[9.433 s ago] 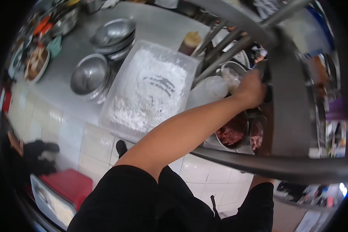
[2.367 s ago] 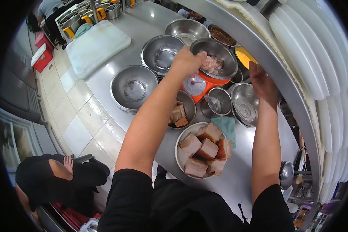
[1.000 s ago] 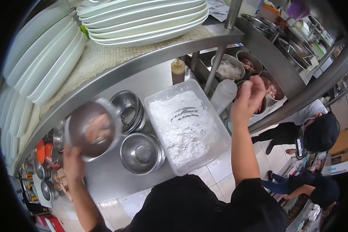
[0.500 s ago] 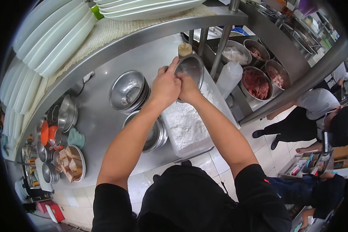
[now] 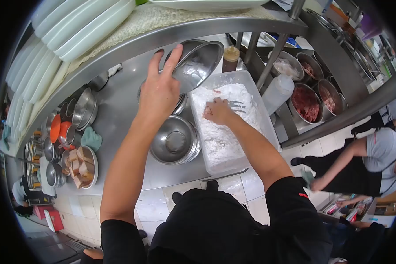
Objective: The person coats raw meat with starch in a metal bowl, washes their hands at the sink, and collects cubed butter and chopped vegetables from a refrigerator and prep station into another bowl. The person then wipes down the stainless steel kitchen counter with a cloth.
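My left hand (image 5: 159,94) grips a metal bowl (image 5: 202,66) by its rim, tilted above one stack of bowls (image 5: 180,105) that it partly covers. In a clear plastic tub (image 5: 207,163) of white powder (image 5: 226,147), my right hand (image 5: 220,112) presses down with curled fingers. Small pinkish pieces (image 5: 216,91) show in the powder near it, and finger grooves mark the surface. What lies under those fingers is hidden. A second stack of metal bowls (image 5: 176,140) stands left of the tub.
A brown-filled squeeze bottle (image 5: 230,58) and a white bottle (image 5: 278,92) stand by the tub. Metal pots of raw meat (image 5: 306,103) are beyond the rail at right. A plate shelf (image 5: 176,28) overhangs the counter. A co-worker (image 5: 369,163) is at right.
My left hand has carried the bowl leftward and tilted it, away from the tub. The right hand has left the bowl and dropped into the powder, where pinkish pieces now show.
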A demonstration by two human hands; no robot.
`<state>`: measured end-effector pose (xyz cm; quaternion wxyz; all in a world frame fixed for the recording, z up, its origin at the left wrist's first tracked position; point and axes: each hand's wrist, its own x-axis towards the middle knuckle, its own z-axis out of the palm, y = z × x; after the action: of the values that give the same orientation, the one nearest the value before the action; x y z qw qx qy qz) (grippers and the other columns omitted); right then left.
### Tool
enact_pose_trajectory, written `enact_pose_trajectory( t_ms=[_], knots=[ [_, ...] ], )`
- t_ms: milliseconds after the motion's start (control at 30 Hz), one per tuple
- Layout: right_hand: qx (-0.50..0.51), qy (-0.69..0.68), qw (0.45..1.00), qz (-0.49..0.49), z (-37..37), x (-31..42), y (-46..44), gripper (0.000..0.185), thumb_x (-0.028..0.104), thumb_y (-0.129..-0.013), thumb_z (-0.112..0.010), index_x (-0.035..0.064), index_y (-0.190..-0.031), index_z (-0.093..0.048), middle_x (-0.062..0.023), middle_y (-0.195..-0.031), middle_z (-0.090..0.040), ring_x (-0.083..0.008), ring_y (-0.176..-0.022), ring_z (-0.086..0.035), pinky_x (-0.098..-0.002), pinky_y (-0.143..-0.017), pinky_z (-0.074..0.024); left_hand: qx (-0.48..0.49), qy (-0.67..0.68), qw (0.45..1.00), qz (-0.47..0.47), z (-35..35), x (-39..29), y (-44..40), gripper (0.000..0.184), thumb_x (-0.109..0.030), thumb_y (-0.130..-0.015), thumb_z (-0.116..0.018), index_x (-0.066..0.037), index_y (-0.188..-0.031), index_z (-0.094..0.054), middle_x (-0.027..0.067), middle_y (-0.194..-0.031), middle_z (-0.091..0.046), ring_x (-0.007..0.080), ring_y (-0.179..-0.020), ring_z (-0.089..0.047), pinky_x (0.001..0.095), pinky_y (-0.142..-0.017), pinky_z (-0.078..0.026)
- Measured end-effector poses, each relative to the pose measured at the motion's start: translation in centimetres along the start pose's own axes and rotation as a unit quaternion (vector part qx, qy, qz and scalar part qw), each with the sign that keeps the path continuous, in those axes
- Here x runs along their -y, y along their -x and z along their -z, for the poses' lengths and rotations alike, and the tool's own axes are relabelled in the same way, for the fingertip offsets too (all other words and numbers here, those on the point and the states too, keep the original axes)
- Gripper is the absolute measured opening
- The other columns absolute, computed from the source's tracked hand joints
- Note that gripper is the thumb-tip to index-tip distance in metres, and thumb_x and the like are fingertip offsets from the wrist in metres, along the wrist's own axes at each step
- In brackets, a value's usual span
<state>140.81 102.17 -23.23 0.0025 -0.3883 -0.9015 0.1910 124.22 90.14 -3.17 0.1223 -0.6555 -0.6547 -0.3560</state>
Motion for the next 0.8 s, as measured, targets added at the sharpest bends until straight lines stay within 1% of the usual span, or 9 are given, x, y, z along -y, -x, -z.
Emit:
enact_pose_trajectory(
  t_ms=[67,167,267,367,400,500,600,700,800],
  knots=[
    [0.051,-0.024,0.996,0.074,-1.3,-0.8,-1.5,0.029,0.030,-0.081,-0.066,0.0076,-0.100,-0.068,-0.0194,-0.124,-0.054,-0.0374,-0.117,-0.047,-0.0478,-0.096,-0.0412,0.003,0.011,1.000,0.022,1.1,0.1,0.7,0.071,-0.001,-0.083,-0.054,-0.031,-0.146,-0.041,0.0262,-0.143,-0.041,0.0443,-0.099,-0.063,0.0465,-0.083,-0.054],
    [-0.034,0.057,0.997,-0.040,-3.7,-2.1,-3.6,0.044,0.029,-0.085,-0.065,0.0024,-0.119,-0.058,-0.0191,-0.136,-0.043,-0.0398,-0.118,-0.050,-0.0498,-0.098,-0.0445,0.006,0.029,0.998,0.049,3.2,0.6,1.9,0.070,0.001,-0.084,-0.053,-0.029,-0.147,-0.041,0.0267,-0.144,-0.039,0.0439,-0.105,-0.061,0.0448,-0.087,-0.052],
    [-0.069,-0.035,0.992,-0.095,-1.7,-1.4,-2.2,0.054,0.029,-0.084,-0.065,-0.0027,-0.126,-0.052,-0.0215,-0.139,-0.039,-0.0435,-0.117,-0.050,-0.0492,-0.099,-0.0464,0.004,0.046,0.996,0.074,5.0,1.3,2.9,0.070,0.002,-0.084,-0.051,-0.027,-0.147,-0.041,0.0269,-0.144,-0.040,0.0434,-0.110,-0.059,0.0435,-0.091,-0.050],
    [-0.045,-0.029,0.991,-0.126,2.3,0.1,-1.6,0.064,0.034,-0.085,-0.062,-0.0034,-0.134,-0.045,-0.0266,-0.137,-0.040,-0.0442,-0.120,-0.047,-0.0480,-0.104,-0.0418,-0.017,0.028,0.997,0.071,5.7,1.7,3.4,0.068,0.003,-0.085,-0.050,-0.024,-0.147,-0.041,0.0265,-0.144,-0.041,0.0426,-0.114,-0.057,0.0434,-0.094,-0.048],
    [-0.006,0.045,0.995,-0.091,1.7,-0.8,-2.8,0.064,0.038,-0.084,-0.062,-0.0024,-0.132,-0.049,-0.0281,-0.134,-0.042,-0.0454,-0.120,-0.047,-0.0489,-0.100,-0.0449,-0.024,0.017,0.998,0.064,5.9,1.8,3.5,0.068,0.003,-0.085,-0.050,-0.023,-0.147,-0.042,0.0264,-0.143,-0.041,0.0424,-0.116,-0.056,0.0436,-0.095,-0.048],
    [-0.024,-0.040,0.997,-0.062,0.9,-2.2,-3.3,0.061,0.040,-0.084,-0.062,-0.0016,-0.128,-0.052,-0.0291,-0.132,-0.044,-0.0476,-0.117,-0.049,-0.0504,-0.097,-0.0463,-0.024,0.034,0.996,0.075,7.0,1.8,4.4,0.067,0.003,-0.084,-0.049,-0.021,-0.146,-0.043,0.0258,-0.142,-0.043,0.0420,-0.118,-0.054,0.0432,-0.096,-0.047],
    [-0.036,0.040,0.995,-0.088,1.1,-0.3,0.1,0.057,0.038,-0.086,-0.062,-0.0021,-0.126,-0.054,-0.0289,-0.131,-0.046,-0.0476,-0.113,-0.054,-0.0493,-0.094,-0.0486,-0.034,0.001,0.997,0.063,8.6,2.7,5.1,0.066,0.003,-0.083,-0.049,-0.019,-0.146,-0.043,0.0242,-0.142,-0.044,0.0418,-0.119,-0.054,0.0427,-0.097,-0.047],
    [-0.020,-0.048,0.997,-0.062,-0.6,-0.9,-0.3,0.056,0.038,-0.088,-0.062,-0.0031,-0.126,-0.052,-0.0287,-0.129,-0.047,-0.0439,-0.110,-0.056,-0.0494,-0.094,-0.0478,-0.039,0.030,0.994,0.094,9.1,3.2,5.3,0.067,0.004,-0.082,-0.049,-0.017,-0.145,-0.044,0.0226,-0.142,-0.045,0.0406,-0.120,-0.054,0.0418,-0.098,-0.046],
    [-0.132,0.013,0.984,-0.122,-1.9,0.5,-1.1,0.052,0.036,-0.089,-0.061,0.0013,-0.126,-0.053,-0.0257,-0.123,-0.051,-0.0402,-0.108,-0.057,-0.0481,-0.094,-0.0482,-0.041,0.046,0.993,0.102,9.3,3.4,5.4,0.066,0.004,-0.082,-0.049,-0.016,-0.145,-0.044,0.0219,-0.142,-0.045,0.0389,-0.120,-0.055,0.0408,-0.099,-0.045]
  ],
)
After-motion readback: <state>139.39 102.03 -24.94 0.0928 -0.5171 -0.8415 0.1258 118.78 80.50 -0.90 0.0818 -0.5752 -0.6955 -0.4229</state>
